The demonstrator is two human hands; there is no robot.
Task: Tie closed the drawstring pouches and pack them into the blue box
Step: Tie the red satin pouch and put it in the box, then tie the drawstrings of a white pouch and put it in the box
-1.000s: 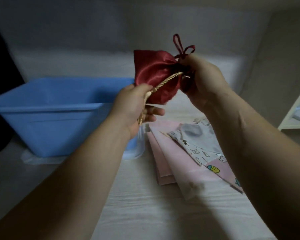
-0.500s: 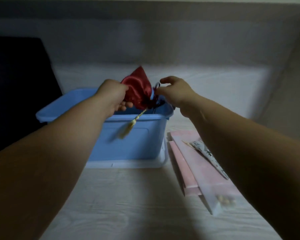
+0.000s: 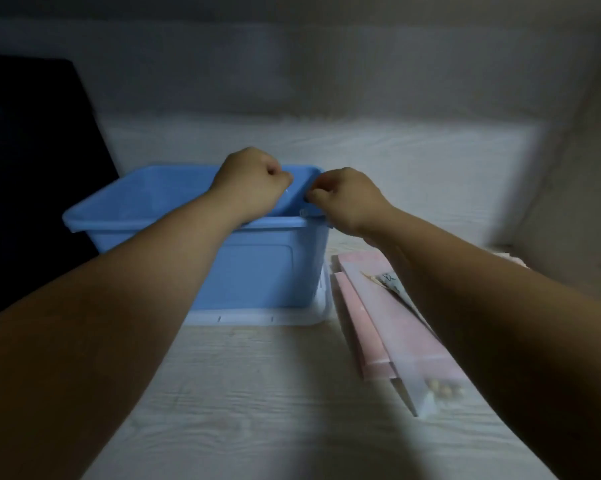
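Hovering over the blue box (image 3: pixel 257 271) at its 3 o'clock side, probably to pack a pouch, left hand (image 3: pixel 254 183) and right hand (image 3: pixel 347 199) curl their fingers; whether they hold anything, I cannot tell.

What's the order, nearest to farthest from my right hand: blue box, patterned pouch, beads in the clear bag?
1. blue box, its right rim at the right hand.
2. patterned pouch, atop the pink pouches.
3. beads, at those pouches' near end.
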